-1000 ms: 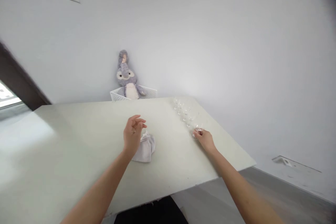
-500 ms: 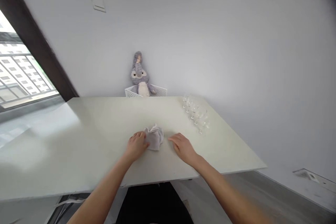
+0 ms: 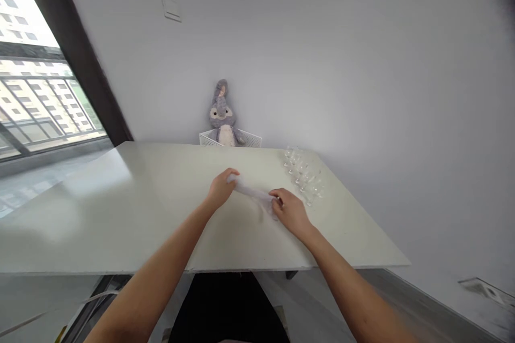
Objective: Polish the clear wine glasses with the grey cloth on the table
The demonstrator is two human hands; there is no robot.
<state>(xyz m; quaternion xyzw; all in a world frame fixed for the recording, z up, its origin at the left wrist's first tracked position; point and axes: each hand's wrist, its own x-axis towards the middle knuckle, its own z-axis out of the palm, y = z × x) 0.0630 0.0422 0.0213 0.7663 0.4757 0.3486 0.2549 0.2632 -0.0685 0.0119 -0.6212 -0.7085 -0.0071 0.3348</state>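
Observation:
A thin white cloth (image 3: 254, 192) is stretched between my two hands, just above the table (image 3: 161, 198). My left hand (image 3: 223, 187) is closed on its far left end. My right hand (image 3: 288, 209) grips the other end, with a bit of the cloth hanging below the fingers. The cloth is slightly blurred and seen nearly edge-on. To the right of my right hand, several clear stemmed glasses (image 3: 301, 174) stand or lie close together on the table; which of the two I cannot tell.
A grey plush toy (image 3: 222, 115) sits in a white perforated basket (image 3: 252, 141) behind the table's far edge, against the wall (image 3: 341, 64). To the left is a window (image 3: 44, 91) with a dark frame. A wall switch (image 3: 172, 10) is up on the wall.
The cloth lay bunched on the table under my left hand, with my right hand beside it. Both hands now hold it, pulled out and lifted, farther forward. The camera view has shifted a little.

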